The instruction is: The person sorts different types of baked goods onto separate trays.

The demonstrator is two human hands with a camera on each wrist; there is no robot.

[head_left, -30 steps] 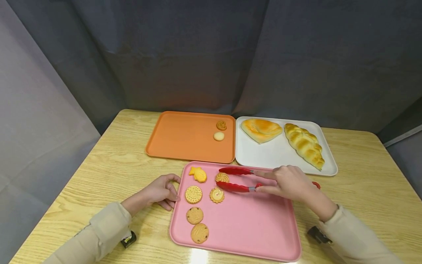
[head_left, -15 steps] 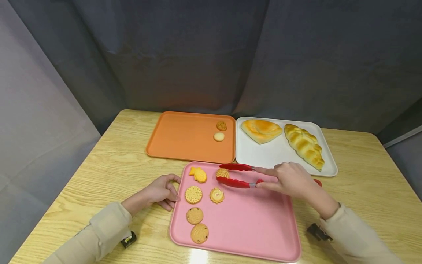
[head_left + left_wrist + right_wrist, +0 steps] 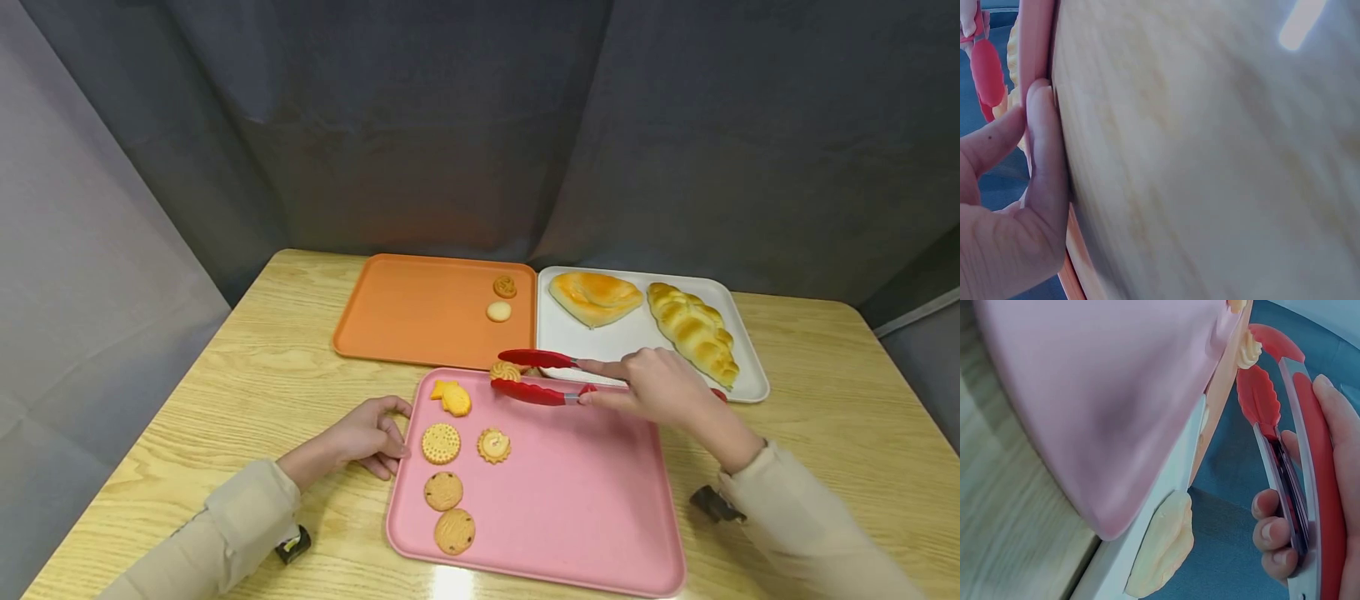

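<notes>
My right hand [image 3: 660,392] grips red-tipped kitchen tongs [image 3: 536,393], thumb on one arm and fingers on the other. Between the tongs' scalloped heads sits a swirl cookie [image 3: 505,372], which overlaps the back rim of the pink tray [image 3: 577,517] in the head view. The right wrist view shows the swirl cookie [image 3: 1249,351] held up at the tong tips. At the tray's left rim, my left hand [image 3: 371,437] pinches the edge with thumb and finger. On the pink tray lie a fish-shaped cracker [image 3: 454,398], a dotted round biscuit [image 3: 440,443], a scalloped tart-like cookie [image 3: 493,446] and two chocolate chip cookies [image 3: 454,532].
Behind the pink tray stands an orange tray [image 3: 420,308] bearing a brown pretzel-like cookie [image 3: 505,287] and a small pale round cookie [image 3: 498,312]. Beside it, a white tray [image 3: 592,354] carries a triangular bread [image 3: 596,298] and a braided loaf [image 3: 693,332]. A dark curtain [image 3: 450,125] hangs behind.
The tongs closed in on the swirl cookie, and my right hand has carried it away from me toward the pink tray's back rim. My left hand has stayed at the left rim.
</notes>
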